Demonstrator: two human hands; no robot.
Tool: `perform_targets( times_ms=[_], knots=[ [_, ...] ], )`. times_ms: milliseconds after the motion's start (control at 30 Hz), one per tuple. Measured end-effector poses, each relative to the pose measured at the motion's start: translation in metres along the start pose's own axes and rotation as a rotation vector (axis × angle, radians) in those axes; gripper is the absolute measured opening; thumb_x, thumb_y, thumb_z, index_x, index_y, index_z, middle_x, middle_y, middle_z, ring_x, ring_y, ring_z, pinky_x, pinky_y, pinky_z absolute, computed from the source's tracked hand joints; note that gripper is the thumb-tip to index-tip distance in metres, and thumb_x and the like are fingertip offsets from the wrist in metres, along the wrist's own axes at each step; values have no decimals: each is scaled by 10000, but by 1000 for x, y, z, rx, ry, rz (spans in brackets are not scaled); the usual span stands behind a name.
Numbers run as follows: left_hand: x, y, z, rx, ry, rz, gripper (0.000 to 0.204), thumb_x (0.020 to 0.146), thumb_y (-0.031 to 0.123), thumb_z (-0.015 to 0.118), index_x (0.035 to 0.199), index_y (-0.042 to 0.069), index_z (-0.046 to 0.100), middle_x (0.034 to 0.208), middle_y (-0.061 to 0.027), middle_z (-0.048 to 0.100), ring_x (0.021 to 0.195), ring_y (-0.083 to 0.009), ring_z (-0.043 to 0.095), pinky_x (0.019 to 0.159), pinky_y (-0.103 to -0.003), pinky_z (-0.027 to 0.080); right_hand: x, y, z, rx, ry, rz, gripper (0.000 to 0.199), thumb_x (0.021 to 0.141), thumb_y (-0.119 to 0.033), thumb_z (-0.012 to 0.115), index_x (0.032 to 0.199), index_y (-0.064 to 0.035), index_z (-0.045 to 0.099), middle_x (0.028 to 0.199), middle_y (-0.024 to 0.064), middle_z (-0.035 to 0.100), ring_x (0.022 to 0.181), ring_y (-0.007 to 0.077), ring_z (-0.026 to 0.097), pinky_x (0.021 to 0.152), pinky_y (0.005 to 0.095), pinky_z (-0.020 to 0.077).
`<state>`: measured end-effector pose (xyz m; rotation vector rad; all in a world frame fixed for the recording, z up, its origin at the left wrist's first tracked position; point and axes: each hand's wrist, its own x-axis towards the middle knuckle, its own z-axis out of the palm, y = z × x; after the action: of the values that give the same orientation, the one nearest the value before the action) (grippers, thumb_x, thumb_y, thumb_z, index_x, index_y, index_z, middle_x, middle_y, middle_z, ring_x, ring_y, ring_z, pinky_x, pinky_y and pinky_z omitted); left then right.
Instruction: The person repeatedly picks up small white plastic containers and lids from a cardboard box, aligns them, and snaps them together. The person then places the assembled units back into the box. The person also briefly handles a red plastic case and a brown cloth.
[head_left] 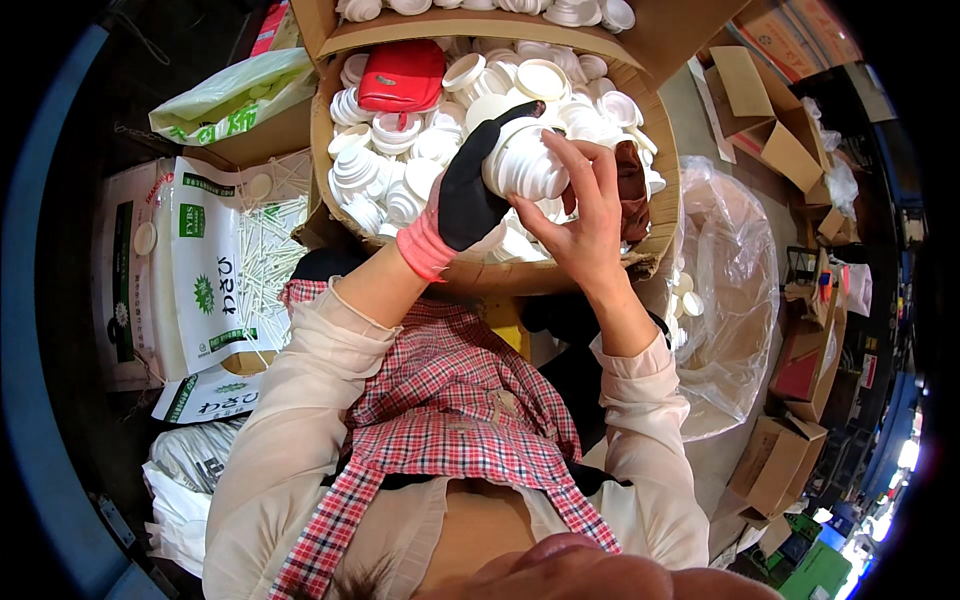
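My left hand (470,195), in a black glove with a pink cuff, is closed around a white ribbed round plastic piece (528,165). The fingers and thumb of my bare right hand (590,225) grip the same piece from its right side. Both hands are over the near part of a large cardboard box (345,222). Many similar white ribbed pieces and round caps (360,170) are heaped in that box under my hands. A red pouch (402,78) lies on the heap at its far left. Some brown material (632,190) sits at the right edge, partly behind my right hand.
Left of the box, thin white sticks (268,260) lie beside a white printed sheet (208,270). A green-and-white bag (235,100) stands farther back. On the right, a transparent plastic bag (735,300) holds some white caps, with open cartons (775,465) beyond it.
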<state>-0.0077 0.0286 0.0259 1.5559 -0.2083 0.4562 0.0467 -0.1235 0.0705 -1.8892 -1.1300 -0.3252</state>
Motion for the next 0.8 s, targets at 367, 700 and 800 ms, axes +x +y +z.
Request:
perform_targets(
  times_ms=[367, 700, 800],
  knots=[
    [3, 12, 3, -476, 56, -154, 615, 846, 116, 656, 1393, -4, 402, 1335, -103, 525, 1171, -170, 518, 999, -288, 407, 3, -1, -3, -80, -77, -34, 662, 662, -99, 812, 1269, -99, 549, 1048, 126, 488, 922, 275, 549, 849, 351, 472],
    [-9, -27, 26, -198, 21, -117, 671, 829, 111, 679, 1420, -5, 384, 1410, -85, 465, 1228, -146, 463, 1029, -286, 362, 5, 16, 19, 635, 249, 684, 624, 965, -559, 417, 916, 27, 627, 759, 9, 570, 675, 85, 487, 603, 252, 373],
    [-4, -12, 33, -247, 56, -72, 637, 844, 135, 679, 1399, -12, 404, 1364, -99, 496, 1194, -152, 494, 999, -284, 394, 9, 18, 19, 548, 237, 667, 637, 997, -525, 368, 856, 44, 618, 743, 19, 570, 703, 100, 482, 639, 269, 392]
  ],
)
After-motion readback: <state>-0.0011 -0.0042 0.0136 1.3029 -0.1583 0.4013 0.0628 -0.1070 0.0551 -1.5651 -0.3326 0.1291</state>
